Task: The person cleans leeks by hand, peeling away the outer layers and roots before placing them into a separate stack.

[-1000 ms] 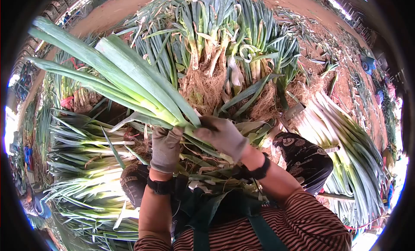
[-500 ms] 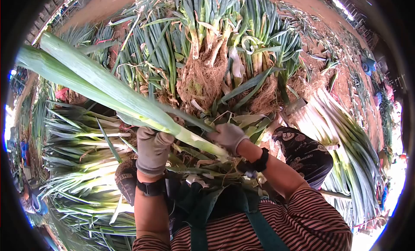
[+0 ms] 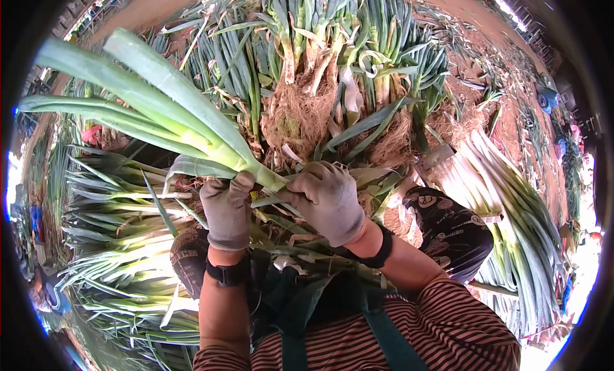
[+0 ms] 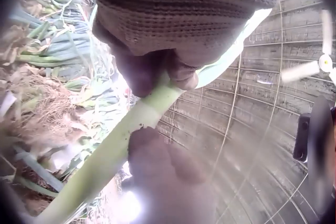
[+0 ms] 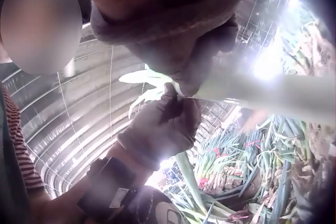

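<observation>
A leek [image 3: 211, 131] with broad green leaves slants from upper left down to both gloved hands in the head view. The left hand [image 3: 227, 211] grips its stem where the leaves join. Close beside it, the right hand [image 3: 327, 201] pinches the stem a little lower, fingers curled. In the left wrist view the pale stem [image 4: 107, 153] runs diagonally under the left glove [image 4: 178, 24], with the blurred right hand [image 4: 168, 176] touching it. The right wrist view shows the two gloves [image 5: 165, 119] meeting at the stem [image 5: 273, 92]. The leek's root end is hidden in the head view.
Bundled leeks with roots [image 3: 300, 115] stand ahead. Leeks lie in piles at the left [image 3: 134, 262] and right [image 3: 511, 230]. Loose leaves and trimmings lie between the person's knees [image 3: 448, 230]. A metal blade-like piece [image 3: 438, 158] is beside the right pile.
The right hand moved down along the leek, drawing a leaf, then came back up beside the left hand. The leek swung and turned, its leaves now spread wider. The left hand kept its grip.
</observation>
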The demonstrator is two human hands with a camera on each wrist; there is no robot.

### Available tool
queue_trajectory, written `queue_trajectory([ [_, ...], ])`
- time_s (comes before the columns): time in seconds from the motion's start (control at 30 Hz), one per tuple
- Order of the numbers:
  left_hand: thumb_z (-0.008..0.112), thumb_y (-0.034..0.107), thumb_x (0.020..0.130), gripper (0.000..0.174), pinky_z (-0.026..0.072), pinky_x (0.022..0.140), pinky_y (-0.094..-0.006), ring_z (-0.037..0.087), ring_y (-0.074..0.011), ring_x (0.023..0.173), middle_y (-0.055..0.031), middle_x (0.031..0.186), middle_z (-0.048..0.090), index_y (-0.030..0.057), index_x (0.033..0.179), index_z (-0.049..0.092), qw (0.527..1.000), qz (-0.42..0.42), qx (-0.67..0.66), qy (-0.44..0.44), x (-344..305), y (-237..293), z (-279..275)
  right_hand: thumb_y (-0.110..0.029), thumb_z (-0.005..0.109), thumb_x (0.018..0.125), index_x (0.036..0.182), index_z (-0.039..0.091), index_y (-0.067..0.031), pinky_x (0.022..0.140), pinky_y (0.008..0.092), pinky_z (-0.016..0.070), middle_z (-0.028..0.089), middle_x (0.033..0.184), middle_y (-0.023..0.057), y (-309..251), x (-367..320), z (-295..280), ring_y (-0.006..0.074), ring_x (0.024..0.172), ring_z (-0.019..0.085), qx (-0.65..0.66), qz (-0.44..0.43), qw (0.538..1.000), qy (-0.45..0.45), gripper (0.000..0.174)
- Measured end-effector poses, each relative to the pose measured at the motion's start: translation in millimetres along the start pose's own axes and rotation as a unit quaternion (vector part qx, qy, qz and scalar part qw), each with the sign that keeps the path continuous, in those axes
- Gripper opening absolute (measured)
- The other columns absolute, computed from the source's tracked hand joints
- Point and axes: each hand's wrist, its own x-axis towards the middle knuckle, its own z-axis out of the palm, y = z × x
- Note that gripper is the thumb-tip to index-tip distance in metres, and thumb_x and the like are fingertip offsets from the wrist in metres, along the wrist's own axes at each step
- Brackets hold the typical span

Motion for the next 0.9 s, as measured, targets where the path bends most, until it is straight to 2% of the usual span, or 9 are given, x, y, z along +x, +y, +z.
queue_trajectory([
  [0.23,0.069,0.015,0.088,0.018,0.0502,0.072,-0.0252,0.062,-0.0102,0.078,-0.0030,0.089,0.066,-0.0008,0.096,0.066,1.000,-0.014,0.004,-0.015,2,2,0,-0.017,0.081,0.066,0.073,0.062,-0.0094,0.058,0.0368,0.0492,0.059,0.071,0.0029,11,16,1,0.0243,0.068,0.062,0.113,-0.020,0.992,0.052,0.022],
  [0.47,0.067,0.008,0.089,0.010,0.0471,0.069,-0.0225,0.059,-0.0064,0.073,0.0004,0.084,0.066,-0.0004,0.092,0.069,0.998,-0.026,0.007,0.051,2,1,9,-0.017,0.078,0.071,0.073,0.062,-0.0077,0.058,0.0354,0.0492,0.059,0.070,0.0031,0,-6,-12,0.0236,0.067,0.062,-0.023,-0.154,0.972,-0.177,0.019],
  [0.57,0.067,0.009,0.089,0.012,0.0487,0.073,-0.0236,0.060,-0.0081,0.077,-0.0012,0.088,0.067,-0.0009,0.095,0.068,0.998,-0.039,0.015,0.039,5,1,-2,-0.025,0.074,0.075,0.086,0.064,-0.0052,0.068,0.0372,0.0519,0.062,0.080,0.0088,16,-17,-38,0.0280,0.074,0.062,0.271,-0.051,0.951,-0.138,0.025],
  [0.6,0.068,0.010,0.089,0.013,0.0493,0.074,-0.0240,0.061,-0.0088,0.078,-0.0018,0.089,0.067,-0.0010,0.096,0.068,0.998,-0.050,0.024,0.030,4,1,-6,-0.032,0.073,0.078,0.097,0.064,-0.0021,0.073,0.0352,0.0510,0.064,0.087,0.0122,29,-14,-44,0.0277,0.081,0.063,0.215,-0.045,0.972,-0.087,0.037],
  [0.67,0.068,0.018,0.089,0.023,0.0518,0.075,-0.0269,0.064,-0.0134,0.082,-0.0038,0.094,0.067,0.0014,0.105,0.064,0.998,-0.053,0.017,0.010,2,0,-7,-0.034,0.070,0.082,0.101,0.063,-0.0004,0.073,0.0330,0.0499,0.063,0.087,0.0105,66,-40,-27,0.0253,0.082,0.062,0.280,0.068,0.937,-0.200,0.039],
  [0.7,0.068,0.022,0.090,0.028,0.0531,0.075,-0.0283,0.065,-0.0157,0.083,-0.0048,0.096,0.067,0.0026,0.109,0.063,0.998,-0.054,0.015,-0.005,3,-1,-5,-0.034,0.069,0.084,0.103,0.063,0.0004,0.073,0.0319,0.0493,0.063,0.087,0.0096,69,-40,-25,0.0241,0.082,0.061,0.308,0.123,0.909,-0.250,0.040],
  [0.73,0.069,0.025,0.089,0.034,0.0535,0.076,-0.0295,0.065,-0.0175,0.086,-0.0051,0.099,0.066,0.0036,0.113,0.060,0.998,-0.046,-0.031,-0.032,5,-4,-5,-0.039,0.063,0.090,0.107,0.062,0.0015,0.073,0.0310,0.0482,0.062,0.088,0.0066,70,-42,-28,0.0201,0.082,0.059,0.379,0.194,0.788,-0.445,0.044],
  [0.83,0.070,0.030,0.088,0.040,0.0540,0.078,-0.0317,0.064,-0.0186,0.090,-0.0064,0.102,0.064,0.0015,0.115,0.058,0.998,-0.035,-0.057,-0.023,3,-4,2,-0.043,0.060,0.092,0.106,0.063,-0.0001,0.072,0.0318,0.0480,0.061,0.084,0.0033,40,-72,-35,0.0191,0.077,0.056,0.453,0.363,0.649,-0.492,0.045],
  [0.9,0.068,0.030,0.090,0.041,0.0545,0.079,-0.0335,0.064,-0.0199,0.091,-0.0080,0.101,0.063,-0.0010,0.114,0.058,0.996,-0.073,-0.044,-0.012,6,-14,-8,-0.044,0.062,0.091,0.105,0.063,-0.0014,0.071,0.0331,0.0489,0.064,0.083,0.0069,23,-66,-43,0.0215,0.076,0.060,0.405,0.383,0.678,-0.480,0.045],
])
